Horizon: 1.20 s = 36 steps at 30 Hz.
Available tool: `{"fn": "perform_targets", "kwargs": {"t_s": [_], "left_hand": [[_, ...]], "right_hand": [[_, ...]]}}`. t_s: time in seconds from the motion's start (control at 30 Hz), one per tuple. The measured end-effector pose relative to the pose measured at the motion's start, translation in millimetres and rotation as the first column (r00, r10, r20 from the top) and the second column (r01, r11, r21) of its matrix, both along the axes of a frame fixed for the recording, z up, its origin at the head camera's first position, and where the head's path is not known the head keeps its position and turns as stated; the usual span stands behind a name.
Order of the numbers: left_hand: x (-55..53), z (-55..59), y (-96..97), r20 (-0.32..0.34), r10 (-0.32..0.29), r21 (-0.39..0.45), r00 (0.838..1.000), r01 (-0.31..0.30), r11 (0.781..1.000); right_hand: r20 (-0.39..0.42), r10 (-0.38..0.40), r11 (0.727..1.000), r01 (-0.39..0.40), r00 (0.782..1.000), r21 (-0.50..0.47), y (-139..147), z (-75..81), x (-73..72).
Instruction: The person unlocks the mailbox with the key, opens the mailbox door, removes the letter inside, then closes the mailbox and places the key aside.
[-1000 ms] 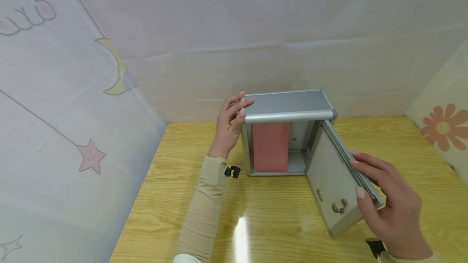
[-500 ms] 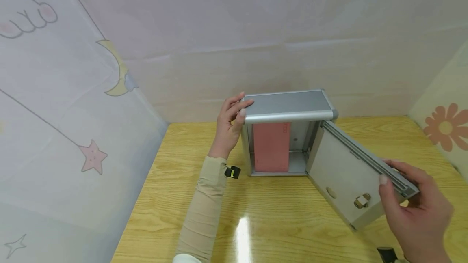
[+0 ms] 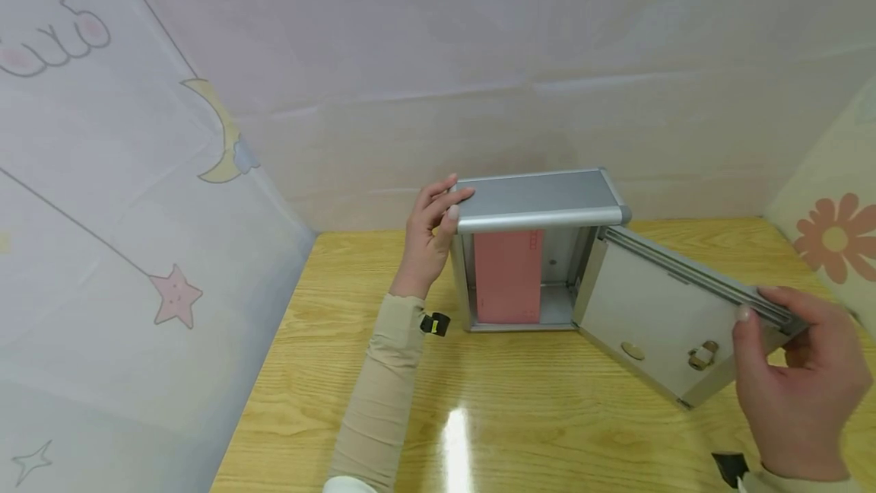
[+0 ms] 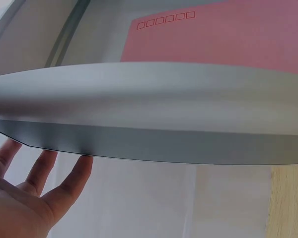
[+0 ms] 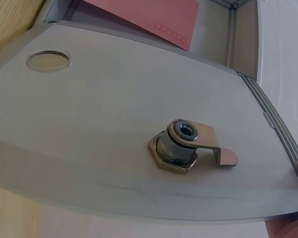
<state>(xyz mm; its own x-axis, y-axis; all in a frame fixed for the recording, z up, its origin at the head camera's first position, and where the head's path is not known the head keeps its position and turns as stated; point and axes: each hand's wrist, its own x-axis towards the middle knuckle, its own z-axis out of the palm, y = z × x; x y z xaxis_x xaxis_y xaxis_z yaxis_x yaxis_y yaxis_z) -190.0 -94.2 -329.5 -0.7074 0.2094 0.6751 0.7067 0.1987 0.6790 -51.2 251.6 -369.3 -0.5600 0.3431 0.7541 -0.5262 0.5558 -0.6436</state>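
While the door (image 3: 650, 310) stands swung out from the box (image 3: 541, 196), I see the right hand (image 3: 801, 379) gripping its free edge near the upper corner, thumb on the inner face and fingers behind. The box is upright on the surface (image 3: 356, 280), its front facing me. Inside it, toward the left, a pink envelope (image 3: 508, 277) stands on end. The left hand (image 3: 427, 238) lies over the box's top left corner, its fingers extended along the top and the thumb at the front edge; I take it to be steadying the box.

Over the last second the door has swung wider to the right, while the left hand and the envelope have held their places. I judge that this leaves the inside easier to reach and turns the latch (image 5: 181, 146) more fully toward me.

For writing, the envelope carries a row of six outlined squares (image 4: 166, 20) near one end; its other small print is too faint to read. I find no brand or label on the box or door. Beyond, the backdrop (image 3: 479, 21) carries only drawings, among them a moon (image 3: 229, 128), a star (image 3: 176, 296) and a flower (image 3: 835, 238).
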Motion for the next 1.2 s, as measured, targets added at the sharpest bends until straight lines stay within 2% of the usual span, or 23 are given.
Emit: {"fn": "perform_targets", "kwargs": {"t_s": [0.1,0.2,0.27,0.33,0.43,0.6,0.73,0.87,1.0,1.2], "left_hand": [[0.0,-0.3,0.1,-0.002,0.000,-0.001,1.000,0.000,1.000],[-9.9,-11.6,-1.9,0.011,0.012,-0.007,1.000,-0.012,1.000],[-11.8,-13.7,-1.9,0.021,0.013,-0.004,1.000,-0.013,1.000],[-12.0,-14.1,-1.9,0.029,0.010,0.001,1.000,-0.010,1.000],[-5.2,-6.7,0.2,0.030,-0.001,0.012,1.000,0.000,1.000],[-17.9,-19.6,-1.7,0.029,0.021,-0.012,0.999,-0.021,1.000],[-23.9,-26.0,-3.3,0.025,0.025,-0.015,0.999,-0.024,1.000],[-24.2,-26.7,-3.7,0.024,0.022,-0.008,0.999,-0.022,1.000],[-23.9,-26.8,-4.1,0.026,0.025,-0.010,0.999,-0.025,1.000],[-23.9,-27.8,-5.1,0.024,0.022,-0.010,0.999,-0.022,1.000]], "right_hand": [[-0.004,-0.010,1.000,0.010,1.000,0.015,0,-1.0,-0.6],[-0.008,-0.021,0.999,0.021,1.000,0.027,-1,-1.0,-0.9],[-0.016,-0.028,0.999,0.029,0.999,0.031,-1,-1.0,-1.3],[-0.021,-0.041,0.998,0.042,0.999,0.038,-1,-0.9,-1.4],[-0.025,-0.060,0.997,0.061,0.998,0.041,0,-1.4,-1.3],[-0.021,-0.074,0.997,0.075,0.997,0.026,-2,0.3,0.6],[-0.009,-0.100,0.995,0.101,0.995,0.021,-6,7.4,4.1],[0.017,-0.114,0.993,0.113,0.993,0.043,-9,17.9,10.2],[0.021,-0.096,0.994,0.095,0.995,0.058,-13,25.7,17.1],[-0.078,-0.063,0.997,0.066,0.995,0.032,-30,34.0,20.0]]}}
